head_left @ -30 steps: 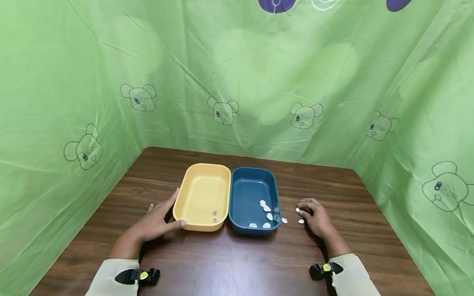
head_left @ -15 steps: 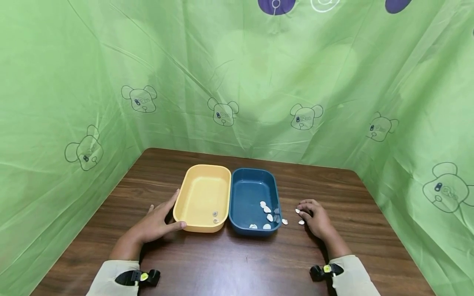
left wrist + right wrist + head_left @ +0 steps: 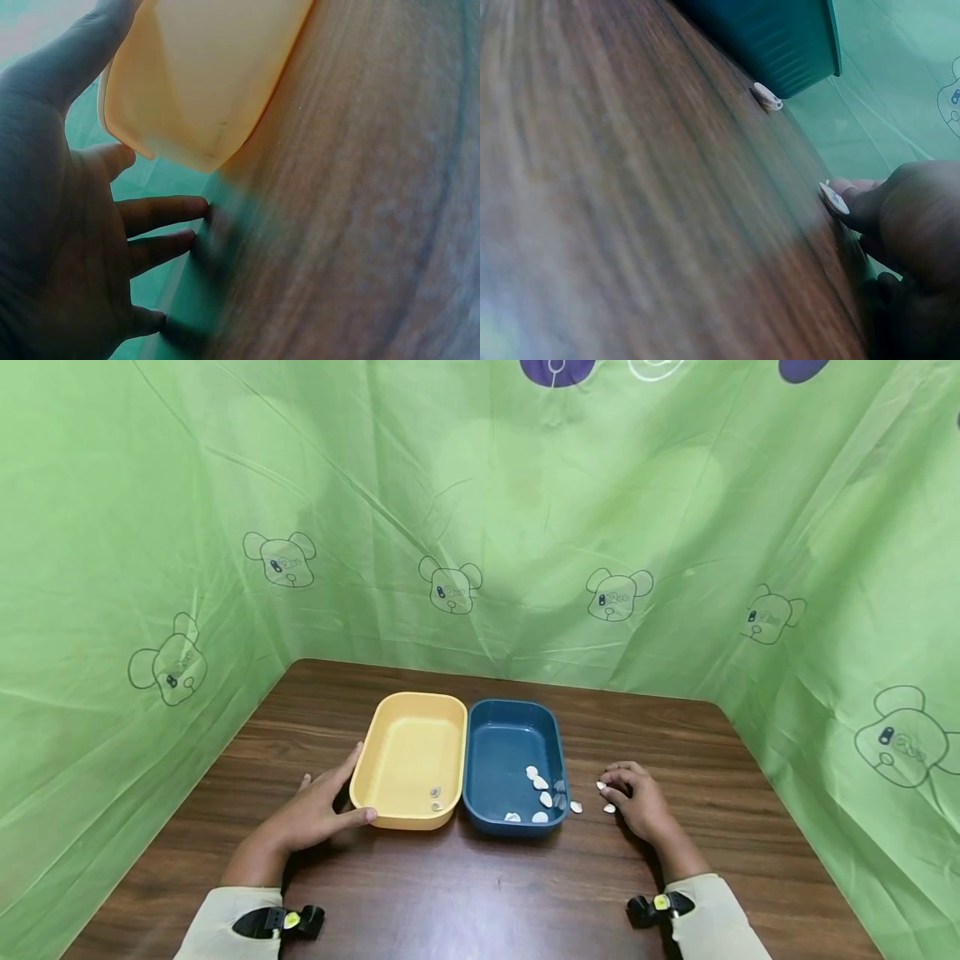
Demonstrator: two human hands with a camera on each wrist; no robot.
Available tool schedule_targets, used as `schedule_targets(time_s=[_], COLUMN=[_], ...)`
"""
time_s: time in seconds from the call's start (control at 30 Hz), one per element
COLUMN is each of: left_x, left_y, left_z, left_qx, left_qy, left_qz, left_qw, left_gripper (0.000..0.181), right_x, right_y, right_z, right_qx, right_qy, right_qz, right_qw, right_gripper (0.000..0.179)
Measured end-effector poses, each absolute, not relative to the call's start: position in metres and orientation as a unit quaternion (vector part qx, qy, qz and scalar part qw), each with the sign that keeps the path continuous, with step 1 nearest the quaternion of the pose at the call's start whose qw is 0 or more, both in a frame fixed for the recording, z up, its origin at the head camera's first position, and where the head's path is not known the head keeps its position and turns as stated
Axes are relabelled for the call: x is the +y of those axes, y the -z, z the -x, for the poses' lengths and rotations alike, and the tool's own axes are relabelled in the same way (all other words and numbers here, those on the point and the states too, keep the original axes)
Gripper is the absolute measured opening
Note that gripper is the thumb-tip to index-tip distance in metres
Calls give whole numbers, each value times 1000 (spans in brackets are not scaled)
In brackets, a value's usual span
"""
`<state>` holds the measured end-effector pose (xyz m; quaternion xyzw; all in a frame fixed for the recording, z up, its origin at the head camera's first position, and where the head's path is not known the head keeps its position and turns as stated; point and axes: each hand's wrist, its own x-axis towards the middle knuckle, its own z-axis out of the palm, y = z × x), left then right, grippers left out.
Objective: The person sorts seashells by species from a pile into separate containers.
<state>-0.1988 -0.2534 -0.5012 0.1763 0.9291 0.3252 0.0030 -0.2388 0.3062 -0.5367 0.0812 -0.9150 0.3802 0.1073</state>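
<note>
My left hand (image 3: pixel 318 810) rests against the left side of a yellow tub (image 3: pixel 408 760), thumb at its front corner and fingers spread. In the left wrist view, the other fingers reach toward the tabletop beside the tub (image 3: pixel 202 90). My right hand (image 3: pixel 637 797) is low over the table, thumb and forefinger pinching a small white shell (image 3: pixel 601 785). Another shell (image 3: pixel 610 808) lies by the thumb, and a third shell (image 3: pixel 576 807) is close to the blue tub (image 3: pixel 513 727). Several pale shells (image 3: pixel 541 782) lie inside the blue tub; two greyish pieces (image 3: pixel 435 792) are in the yellow one.
The two tubs stand side by side on a brown wood-grain table (image 3: pixel 480 893). A green curtain (image 3: pixel 525 510) with bear-face prints surrounds the far edge and sides. Small black cameras are strapped to both wrists.
</note>
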Motion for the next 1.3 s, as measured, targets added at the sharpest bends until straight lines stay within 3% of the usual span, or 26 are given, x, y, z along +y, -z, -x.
schedule_targets(time_s=[0.6,1.3], left_x=[-253,-254], left_y=[505,502], left_z=[200,199], left_qx=[927,928], left_qy=[-331,-328], left_qz=[-175,-176], left_qw=[9,11], left_gripper=[111,112], right_x=[304,294], right_y=[539,523], right_z=[235,238], right_qx=[-910,-871], right_qy=[-386,-444], right_qz=[-76,-78], right_qw=[129,193], right_gripper=[7,5])
